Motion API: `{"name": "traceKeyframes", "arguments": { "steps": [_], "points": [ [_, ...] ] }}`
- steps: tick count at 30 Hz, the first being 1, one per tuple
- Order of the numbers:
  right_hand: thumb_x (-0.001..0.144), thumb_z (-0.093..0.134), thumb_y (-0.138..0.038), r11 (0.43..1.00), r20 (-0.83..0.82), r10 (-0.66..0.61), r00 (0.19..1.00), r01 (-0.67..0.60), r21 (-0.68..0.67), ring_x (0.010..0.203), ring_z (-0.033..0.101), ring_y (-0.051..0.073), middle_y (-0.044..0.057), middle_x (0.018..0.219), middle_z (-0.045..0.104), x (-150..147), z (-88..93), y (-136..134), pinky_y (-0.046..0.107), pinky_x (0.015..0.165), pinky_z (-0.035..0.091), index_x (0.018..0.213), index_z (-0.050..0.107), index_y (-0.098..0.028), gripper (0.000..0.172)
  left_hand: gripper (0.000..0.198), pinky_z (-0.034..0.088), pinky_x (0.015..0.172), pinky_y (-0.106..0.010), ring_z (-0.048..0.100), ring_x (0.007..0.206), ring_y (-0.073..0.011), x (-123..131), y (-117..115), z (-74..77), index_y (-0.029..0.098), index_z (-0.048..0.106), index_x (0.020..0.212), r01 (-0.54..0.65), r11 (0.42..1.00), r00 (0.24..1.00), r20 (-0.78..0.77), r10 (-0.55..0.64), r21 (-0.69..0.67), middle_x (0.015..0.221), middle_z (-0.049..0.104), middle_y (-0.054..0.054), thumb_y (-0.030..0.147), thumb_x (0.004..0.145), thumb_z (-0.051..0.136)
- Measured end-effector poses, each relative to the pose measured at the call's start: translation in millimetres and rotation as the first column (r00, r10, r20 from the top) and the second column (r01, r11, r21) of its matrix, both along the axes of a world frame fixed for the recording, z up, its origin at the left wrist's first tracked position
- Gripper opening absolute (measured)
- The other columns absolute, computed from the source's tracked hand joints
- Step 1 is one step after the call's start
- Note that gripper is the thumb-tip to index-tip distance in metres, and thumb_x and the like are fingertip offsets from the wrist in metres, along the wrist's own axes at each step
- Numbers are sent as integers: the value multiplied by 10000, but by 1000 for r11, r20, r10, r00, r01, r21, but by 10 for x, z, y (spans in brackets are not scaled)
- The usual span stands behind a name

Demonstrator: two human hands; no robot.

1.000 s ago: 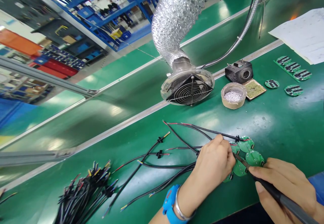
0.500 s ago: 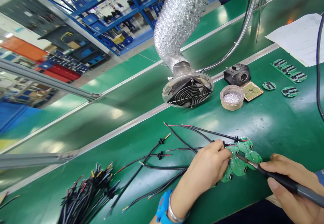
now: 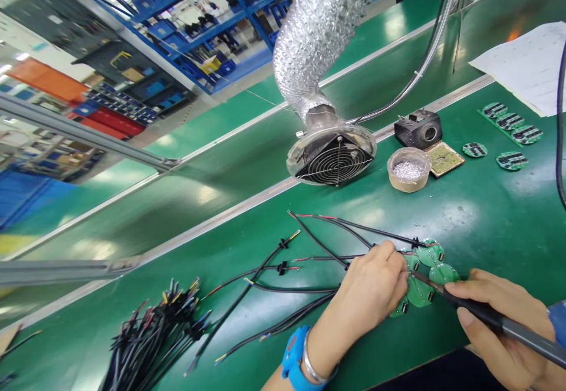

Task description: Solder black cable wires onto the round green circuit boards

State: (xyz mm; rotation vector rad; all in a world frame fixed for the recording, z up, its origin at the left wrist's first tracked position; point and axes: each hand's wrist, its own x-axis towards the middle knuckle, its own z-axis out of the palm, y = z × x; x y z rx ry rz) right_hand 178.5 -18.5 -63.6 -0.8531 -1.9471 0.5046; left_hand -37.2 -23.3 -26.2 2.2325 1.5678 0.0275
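Right hand (image 3: 515, 301) pinches one soldering iron (image 3: 481, 313); left hand (image 3: 375, 285) left of iron, grasp hidden; five green boards (image 3: 419, 293) near iron.

Bare hands: two, left hand (image 3: 375, 282) and right hand (image 3: 515, 298). Between the right fingers: one black-and-grey pen-shaped soldering iron (image 3: 489, 315). At the left fingertips: at least five round green circuit boards (image 3: 420, 293), some partly covered. Well beyond the right fingers: five round boards with black parts (image 3: 510, 122), three joined, two loose. Beyond both hands' fingers: one round tan tub (image 3: 407, 184), one black holed block (image 3: 415, 130), one square yellow-green pad (image 3: 446, 158), one wire-grilled fan (image 3: 339, 166). Far left of the left fingers: one heap of black cables (image 3: 148, 338), too tangled to count.
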Motion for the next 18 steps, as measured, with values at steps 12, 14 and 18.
{"name": "traceKeyframes", "arguments": {
  "steps": [12,14,18],
  "points": [
    [828,527,-91,999,-24,39,999,-39,23,599,640,143,10,725,667,-11,62,14,269,555,524,1004,647,-191,236,130,527,719,-306,589,838,-194,35,-11,7,180,595,950,9,1000,999,-41,-9,2,934,580,-39,201,980,471],
    [843,534,-109,999,10,21,1000,-22,41,632,651,143,22,742,664,32,84,3,259,561,525,994,653,-181,206,120,527,713,-308,594,837,-196,32,-10,8,180,597,950,15,1000,999,-44,-14,7,938,582,-40,207,978,483],
    [863,573,-153,1000,0,-20,1000,20,18,705,680,156,36,813,686,161,2,0,252,590,544,980,685,-186,166,103,526,696,-303,604,825,-193,30,-8,10,180,600,939,0,999,999,-54,1,32,933,589,-38,215,969,508]
  ]
}}
